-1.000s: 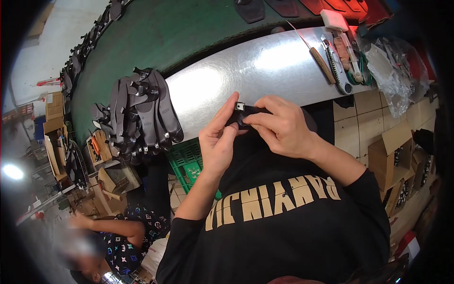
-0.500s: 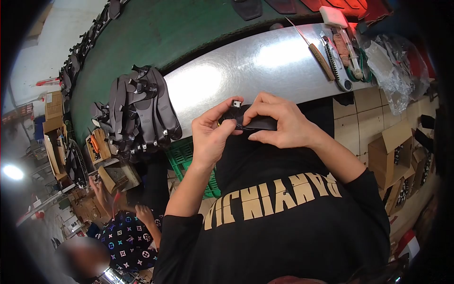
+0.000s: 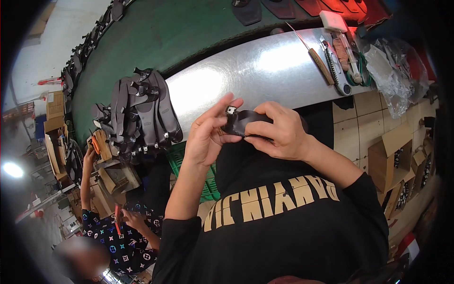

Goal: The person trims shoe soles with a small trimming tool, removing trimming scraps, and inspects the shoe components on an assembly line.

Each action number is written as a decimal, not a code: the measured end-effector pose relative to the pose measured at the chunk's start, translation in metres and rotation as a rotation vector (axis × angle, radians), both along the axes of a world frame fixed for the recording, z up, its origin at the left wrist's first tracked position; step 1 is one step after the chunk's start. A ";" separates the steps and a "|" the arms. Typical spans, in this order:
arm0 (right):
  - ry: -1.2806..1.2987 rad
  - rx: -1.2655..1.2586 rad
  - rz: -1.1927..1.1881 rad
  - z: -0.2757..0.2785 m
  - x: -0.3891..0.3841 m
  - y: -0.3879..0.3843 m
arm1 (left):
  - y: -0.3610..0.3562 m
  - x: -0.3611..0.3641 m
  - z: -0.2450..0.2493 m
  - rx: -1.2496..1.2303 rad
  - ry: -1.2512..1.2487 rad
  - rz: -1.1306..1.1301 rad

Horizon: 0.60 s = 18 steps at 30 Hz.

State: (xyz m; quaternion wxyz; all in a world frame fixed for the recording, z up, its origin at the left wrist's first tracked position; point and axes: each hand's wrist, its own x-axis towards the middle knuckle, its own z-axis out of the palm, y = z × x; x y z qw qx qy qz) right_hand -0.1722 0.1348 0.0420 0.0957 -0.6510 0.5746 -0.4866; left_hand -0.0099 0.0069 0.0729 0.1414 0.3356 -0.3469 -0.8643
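A dark sandal (image 3: 242,120), with a small silver buckle (image 3: 231,110) at its left end, is held above my lap, close to the metal bench edge. My right hand (image 3: 282,130) is closed around its right part, fingers bent over the top and thumb below. My left hand (image 3: 206,135) grips the buckle end, with fingertips beside the buckle and on the lower edge. The fingers partly cover the sandal, so its straps are hard to make out. To the left lies a pile of similar dark sandals (image 3: 149,111) with shiny buckles.
On the metal bench (image 3: 246,71) lie an awl (image 3: 321,66), a utility knife (image 3: 338,71), a white block (image 3: 333,21) and a plastic bag (image 3: 390,71). Dark soles (image 3: 248,12) line the green table (image 3: 189,28). A co-worker (image 3: 127,236) holds a red-handled tool at lower left.
The sandal has turned, showing more of its upper surface, and my left fingers have loosened and spread. My right hand has shifted slightly down. The co-worker's arm has reached toward the wooden box.
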 end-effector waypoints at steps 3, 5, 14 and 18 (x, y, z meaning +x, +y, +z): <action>-0.052 -0.006 0.003 0.005 -0.001 -0.002 | 0.006 -0.001 -0.002 -0.172 0.025 0.031; -0.100 0.008 -0.045 0.007 0.000 -0.003 | 0.008 -0.003 -0.004 -0.234 -0.015 0.050; -0.151 0.122 -0.087 0.001 -0.002 0.000 | 0.004 -0.001 -0.015 -0.311 -0.250 -0.114; -0.138 0.148 -0.110 -0.003 0.000 0.000 | 0.010 -0.003 -0.013 -0.378 -0.287 -0.144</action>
